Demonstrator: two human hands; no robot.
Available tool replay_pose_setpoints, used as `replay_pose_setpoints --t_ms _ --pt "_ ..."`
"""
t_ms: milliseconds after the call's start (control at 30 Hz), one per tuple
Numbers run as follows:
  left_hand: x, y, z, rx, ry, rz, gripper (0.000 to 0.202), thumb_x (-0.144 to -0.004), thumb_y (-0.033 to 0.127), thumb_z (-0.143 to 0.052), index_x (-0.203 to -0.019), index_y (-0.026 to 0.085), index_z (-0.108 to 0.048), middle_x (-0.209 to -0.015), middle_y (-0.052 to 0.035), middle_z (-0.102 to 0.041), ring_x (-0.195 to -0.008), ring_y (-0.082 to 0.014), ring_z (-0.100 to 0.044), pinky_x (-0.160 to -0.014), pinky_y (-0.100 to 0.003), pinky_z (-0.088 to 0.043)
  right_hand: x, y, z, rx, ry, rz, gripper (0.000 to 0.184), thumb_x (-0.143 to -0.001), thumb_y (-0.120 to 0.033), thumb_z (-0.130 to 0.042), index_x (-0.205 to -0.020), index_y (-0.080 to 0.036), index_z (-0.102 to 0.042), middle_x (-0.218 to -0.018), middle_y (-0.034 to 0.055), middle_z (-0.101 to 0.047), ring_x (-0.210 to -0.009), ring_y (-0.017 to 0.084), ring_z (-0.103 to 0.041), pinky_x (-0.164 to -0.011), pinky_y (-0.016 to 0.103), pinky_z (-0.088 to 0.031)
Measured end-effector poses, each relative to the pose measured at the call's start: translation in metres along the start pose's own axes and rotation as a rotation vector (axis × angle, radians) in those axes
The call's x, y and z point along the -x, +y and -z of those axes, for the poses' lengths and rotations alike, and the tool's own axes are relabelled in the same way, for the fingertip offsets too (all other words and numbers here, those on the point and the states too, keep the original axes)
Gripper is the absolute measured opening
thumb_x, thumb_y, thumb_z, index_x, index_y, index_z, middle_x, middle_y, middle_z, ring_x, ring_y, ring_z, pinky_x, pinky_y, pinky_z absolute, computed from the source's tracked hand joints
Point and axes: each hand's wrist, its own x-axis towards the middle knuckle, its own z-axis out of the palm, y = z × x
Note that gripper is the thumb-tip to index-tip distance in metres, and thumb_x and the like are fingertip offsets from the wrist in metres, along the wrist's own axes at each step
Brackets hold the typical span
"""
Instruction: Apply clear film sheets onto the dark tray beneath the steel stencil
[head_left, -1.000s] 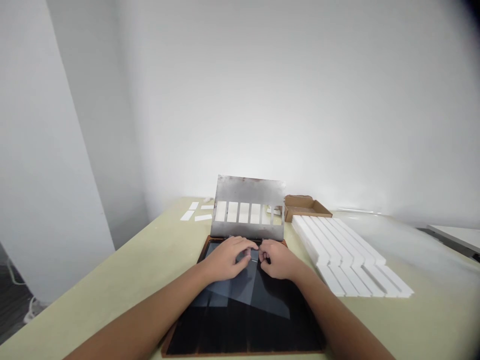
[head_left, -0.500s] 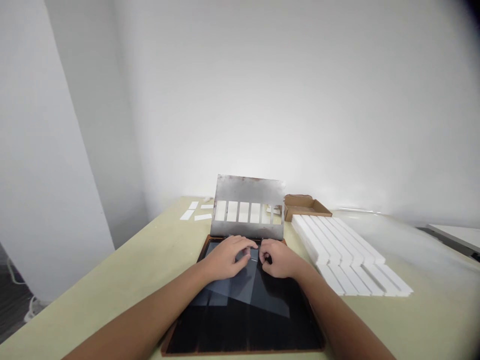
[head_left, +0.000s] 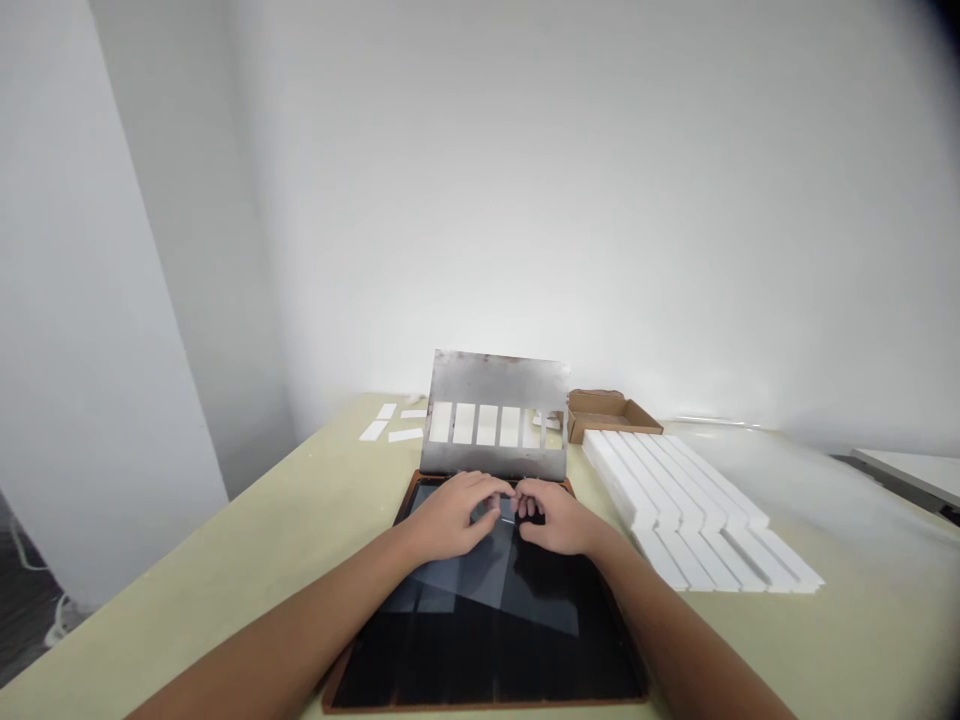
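My left hand (head_left: 454, 515) and my right hand (head_left: 556, 518) rest side by side near the far edge of a glossy black panel in a brown frame (head_left: 367, 645). The fingertips of both hands meet over a small thin pale piece on the panel. The left fingers curve down on it; the right fingers are curled in a pinch at its end. Just behind the hands a grey metal plate with a row of rectangular slots (head_left: 496, 380) stands tilted up.
Rows of long white strips (head_left: 690, 500) lie to the right on the pale green table (head_left: 225, 560). An open brown cardboard box (head_left: 607, 412) sits behind them. A few white paper pieces (head_left: 390, 425) lie at the far left. A wall stands close behind.
My right hand has shifted slightly left, closing the gap to my left hand. Everything else is still.
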Motion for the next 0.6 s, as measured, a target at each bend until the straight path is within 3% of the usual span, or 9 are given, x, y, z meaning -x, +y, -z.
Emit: replay_pose_setpoints --t_ms 167,267,433,600 --pt "-0.001 0.002 0.0 -0.002 -0.008 -0.012 0.034 -0.093 0.018 -0.052 -0.125 0.026 -0.059 -0.101 -0.0036 -0.067 -0.096 -0.0221 -0.061 -0.086 -0.035 -0.046 -0.003 0.003 -0.008 -0.053 0.026 0.032 0.013 -0.081 -0.022 -0.069 -0.082 -0.019 -0.057 -0.076 -0.0034 -0.051 -0.071 0.012 -0.051 -0.067 0.024 -0.042" --pt "-0.001 0.001 0.0 -0.007 -0.011 -0.013 0.033 -0.095 0.019 -0.052 -0.126 0.027 -0.058 -0.102 -0.004 -0.066 -0.097 -0.0222 -0.06 -0.087 -0.035 -0.047 -0.003 0.004 -0.009 -0.053 0.037 0.009 0.01 -0.085 -0.02 -0.064 -0.078 -0.019 -0.057 -0.075 -0.0032 -0.05 -0.068 0.011 -0.05 -0.066 0.023 -0.042" --pt "-0.002 0.009 0.007 -0.086 0.076 -0.082 0.024 -0.096 0.022 -0.048 -0.116 0.022 -0.06 -0.112 -0.0101 -0.06 -0.105 -0.0253 -0.057 -0.093 -0.038 -0.047 -0.004 0.006 -0.01 -0.08 0.028 -0.042 0.009 -0.085 -0.019 -0.062 -0.077 -0.019 -0.058 -0.071 -0.0041 -0.049 -0.063 0.01 -0.048 -0.061 0.022 -0.039" --pt "-0.006 0.049 0.005 -0.069 -0.142 -0.223 0.025 -0.094 0.016 -0.048 -0.115 0.024 -0.059 -0.108 -0.0065 -0.065 -0.101 -0.023 -0.059 -0.093 -0.037 -0.047 -0.006 0.009 -0.009 -0.08 0.037 -0.039 0.01 -0.074 -0.008 -0.066 -0.075 -0.017 -0.06 -0.07 -0.0045 -0.053 -0.063 0.01 -0.047 -0.059 0.021 -0.037"
